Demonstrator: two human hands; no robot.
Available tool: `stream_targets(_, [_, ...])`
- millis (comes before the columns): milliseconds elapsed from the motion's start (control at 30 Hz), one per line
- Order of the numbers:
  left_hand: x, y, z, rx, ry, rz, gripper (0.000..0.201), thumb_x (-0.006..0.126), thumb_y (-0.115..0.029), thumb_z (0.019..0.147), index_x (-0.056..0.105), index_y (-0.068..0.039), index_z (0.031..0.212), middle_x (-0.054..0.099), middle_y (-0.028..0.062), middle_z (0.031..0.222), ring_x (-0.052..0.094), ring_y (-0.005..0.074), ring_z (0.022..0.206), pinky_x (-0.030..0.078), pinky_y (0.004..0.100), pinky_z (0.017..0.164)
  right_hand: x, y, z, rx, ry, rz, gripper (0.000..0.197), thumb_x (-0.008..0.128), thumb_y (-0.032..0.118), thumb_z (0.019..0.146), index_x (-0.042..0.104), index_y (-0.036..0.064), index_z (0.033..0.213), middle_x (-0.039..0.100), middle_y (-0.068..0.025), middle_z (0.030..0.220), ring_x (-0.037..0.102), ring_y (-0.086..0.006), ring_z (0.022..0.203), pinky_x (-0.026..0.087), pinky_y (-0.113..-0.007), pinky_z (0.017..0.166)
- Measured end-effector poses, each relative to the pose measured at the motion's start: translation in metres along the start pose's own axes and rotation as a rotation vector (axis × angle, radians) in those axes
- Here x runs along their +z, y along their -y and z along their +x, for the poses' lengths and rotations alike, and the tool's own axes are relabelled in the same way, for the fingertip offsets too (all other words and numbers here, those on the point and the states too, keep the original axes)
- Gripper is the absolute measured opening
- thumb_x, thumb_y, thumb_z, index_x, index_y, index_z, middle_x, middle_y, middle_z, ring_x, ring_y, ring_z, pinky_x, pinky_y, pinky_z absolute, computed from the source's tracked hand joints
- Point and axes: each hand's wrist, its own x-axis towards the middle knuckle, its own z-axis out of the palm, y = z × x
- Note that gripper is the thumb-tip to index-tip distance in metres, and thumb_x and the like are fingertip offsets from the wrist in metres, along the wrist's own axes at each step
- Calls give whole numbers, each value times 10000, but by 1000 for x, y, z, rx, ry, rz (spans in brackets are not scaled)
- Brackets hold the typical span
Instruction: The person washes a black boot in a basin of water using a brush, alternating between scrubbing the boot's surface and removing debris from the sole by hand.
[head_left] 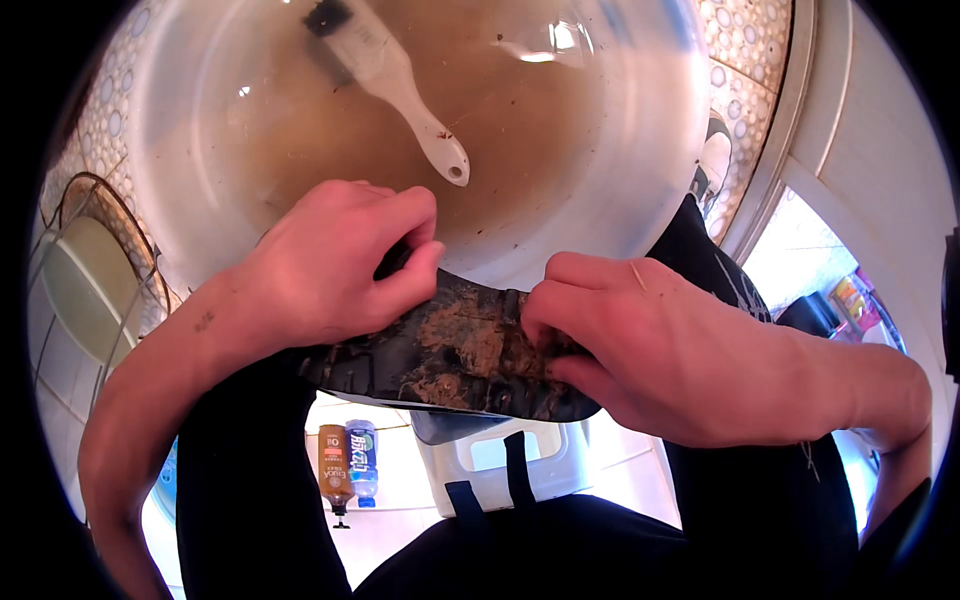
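Brown bottle (pixel 336 465), labelled | blue bottle (pixel 363 460), lettered | hands (pixel 640 345) on muddy shoe (pixel 455 345)

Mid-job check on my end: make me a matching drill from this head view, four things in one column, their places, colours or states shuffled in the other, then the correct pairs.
Things:
1. Scrub brush
2. Shoe
3. Pump bottle
4. Round basin

Places, colours or states:
A. Orange-brown, beside a blue-and-white bottle
B. Holding murky brown water
C. White-handled, lying inside a larger vessel
D. Sole caked with brown dirt, left hand and right hand on it

Pairs: 1-C; 2-D; 3-A; 4-B
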Motion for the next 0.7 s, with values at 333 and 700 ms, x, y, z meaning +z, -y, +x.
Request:
stream_targets(333, [-4,-1,1,31,22,-11,91,647,-42,841,560,-20,828,599,141,745,589,356,727,468,432,688,-3,-2,-3,11,-27,114,199,704,-4,837,584,35,992,560,-126,946,615,-331,859,507,-417,736])
stream_targets(700, [-10,-2,-2,76,27,-44,89,643,-23,817,554,-13,811,587,143,726,587,354,706,465,430,671,-22,-4,-4,63,-19,371,230,631,-56,820,636,34,1031,663,-108,910,695,-249,817,543,-338,708])
